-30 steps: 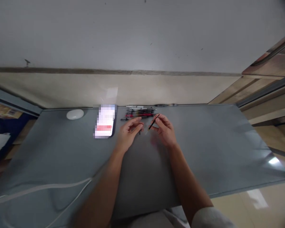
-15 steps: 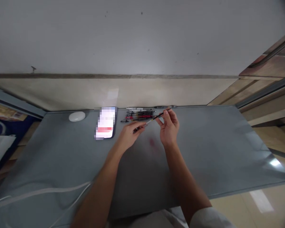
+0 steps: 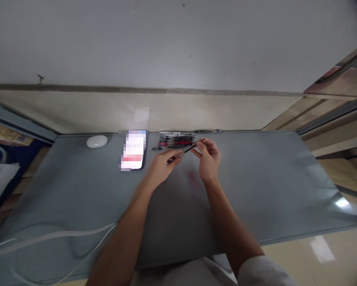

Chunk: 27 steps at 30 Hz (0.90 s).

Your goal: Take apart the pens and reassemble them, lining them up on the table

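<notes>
Between the left fingers and right fingers, both pinching it, slants a slim pen; other pens lie beyond.

Grey table: lit phone, white oval object, clustered pens.

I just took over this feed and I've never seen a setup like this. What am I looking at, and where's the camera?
There's no machine: these are one person's bare hands, seen by a camera worn on their head, looking forward and down. The left hand and right hand hold a thin dark pen-like piece slanting between them; whether it's one part or several is too small to tell. On the grey table, a cluster of pens lies just beyond the hands. Left of it are a lit phone and a rounded white object.
</notes>
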Motion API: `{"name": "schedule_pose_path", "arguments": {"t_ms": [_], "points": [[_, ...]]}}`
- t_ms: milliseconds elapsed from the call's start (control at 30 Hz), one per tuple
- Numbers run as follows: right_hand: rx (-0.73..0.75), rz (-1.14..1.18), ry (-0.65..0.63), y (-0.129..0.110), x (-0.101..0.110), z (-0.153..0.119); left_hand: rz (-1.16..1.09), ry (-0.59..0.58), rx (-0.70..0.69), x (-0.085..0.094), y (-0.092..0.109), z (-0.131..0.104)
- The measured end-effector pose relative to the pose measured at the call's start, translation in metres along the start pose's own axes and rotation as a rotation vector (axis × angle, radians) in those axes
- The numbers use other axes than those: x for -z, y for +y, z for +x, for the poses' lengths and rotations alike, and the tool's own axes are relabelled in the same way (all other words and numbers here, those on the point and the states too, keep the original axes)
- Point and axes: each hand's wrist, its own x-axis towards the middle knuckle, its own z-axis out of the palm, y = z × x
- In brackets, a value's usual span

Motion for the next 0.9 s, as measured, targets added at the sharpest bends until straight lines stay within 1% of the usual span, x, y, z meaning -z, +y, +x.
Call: {"name": "schedule_pose_path", "arguments": {"t_ms": [200,367,433,600,700,800,900], "points": [[0.003,-0.057,-0.089,0.005,0.003,-0.002,0.009,-0.01,0.034,-0.002,-0.002,0.001],[-0.025,-0.084,-0.115,0.007,0.006,-0.001,0.006,-0.025,0.029,-0.005,-0.006,0.001],[-0.031,-0.092,-0.111,0.008,0.007,-0.001,-0.017,-0.01,0.022,-0.008,-0.006,0.0],[-0.034,-0.08,-0.063,0.011,0.008,0.0,-0.086,0.082,-0.019,-0.016,-0.006,0.0],[-0.06,-0.086,-0.069,0.009,0.009,0.002,-0.107,0.095,-0.015,-0.018,-0.007,0.001],[-0.118,-0.107,-0.13,0.005,0.012,0.006,-0.145,0.105,0.034,-0.017,-0.009,0.001],[-0.164,-0.215,-0.274,-0.001,0.02,0.015,-0.198,0.119,0.121,-0.014,-0.01,-0.001]]}}
